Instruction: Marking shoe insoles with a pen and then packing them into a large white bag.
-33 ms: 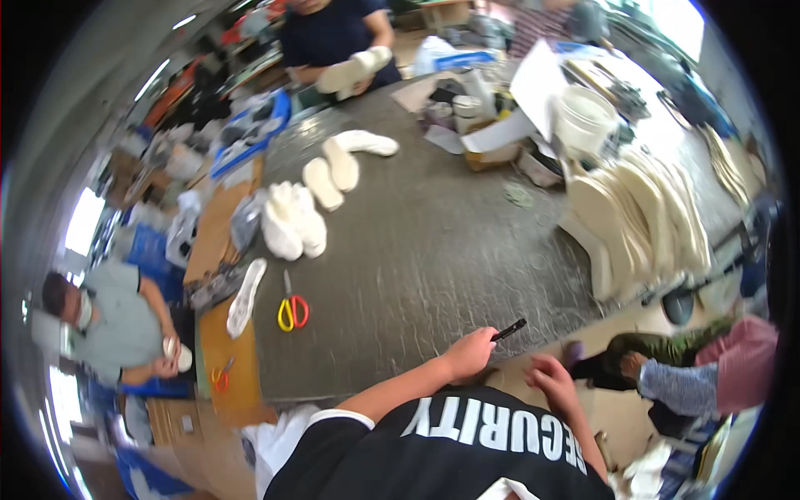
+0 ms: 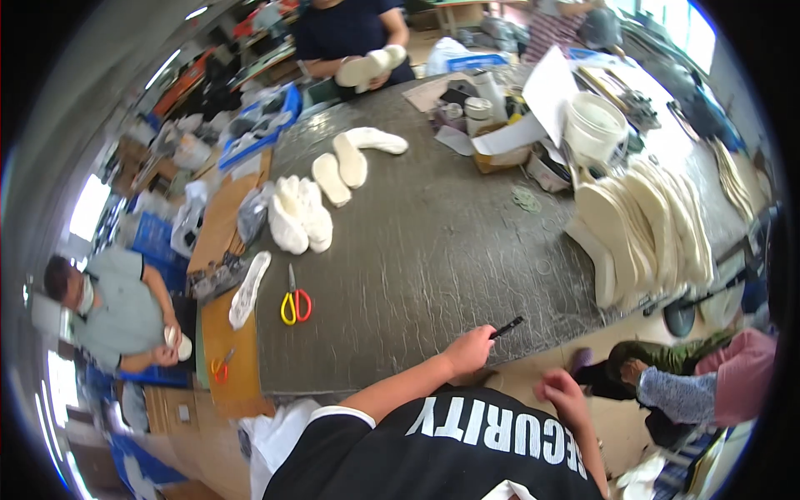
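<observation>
My left hand is closed on a slim black pen, which points away to the right over the table's near edge. My right hand is off the table, close to my body, with its fingers curled in; whatever they may hold is hidden. Ahead and to the left, scissors with one yellow and one red handle lie on the dark table. Beside them is a white shoe insole. A bunch of white padded shoe pieces sits beyond, near several flat cream insoles.
Cream sole pieces stand stacked at the right, below a white bucket. A cardboard box and jars occupy the far side. Co-workers are beyond the table, at the left and at the right.
The whole view has shifted slightly, so the table and its things appear a little lower and to the right. My left hand still holds the pen; my right hand's fingers look more curled.
</observation>
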`<action>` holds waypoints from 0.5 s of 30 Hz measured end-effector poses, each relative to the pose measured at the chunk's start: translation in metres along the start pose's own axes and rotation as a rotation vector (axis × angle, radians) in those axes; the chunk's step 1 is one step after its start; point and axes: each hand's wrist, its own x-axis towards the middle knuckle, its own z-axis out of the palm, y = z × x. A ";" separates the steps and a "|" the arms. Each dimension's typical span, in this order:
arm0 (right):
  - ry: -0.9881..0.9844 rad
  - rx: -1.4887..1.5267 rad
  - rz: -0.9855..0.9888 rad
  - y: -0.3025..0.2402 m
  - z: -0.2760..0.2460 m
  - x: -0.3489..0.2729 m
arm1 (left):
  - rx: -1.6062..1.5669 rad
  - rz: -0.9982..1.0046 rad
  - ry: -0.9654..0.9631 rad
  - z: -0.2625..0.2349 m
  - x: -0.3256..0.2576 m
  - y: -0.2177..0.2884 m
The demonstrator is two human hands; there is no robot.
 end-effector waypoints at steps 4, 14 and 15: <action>-0.176 -0.140 0.299 -0.049 -0.033 -0.091 | 0.003 -0.246 0.278 -0.013 -0.004 -0.051; -0.212 -0.429 0.353 -0.071 -0.051 -0.050 | 0.154 -0.545 0.530 -0.048 -0.031 -0.114; -0.216 -0.441 0.364 -0.074 -0.053 -0.048 | 0.139 -0.556 0.541 -0.048 -0.030 -0.117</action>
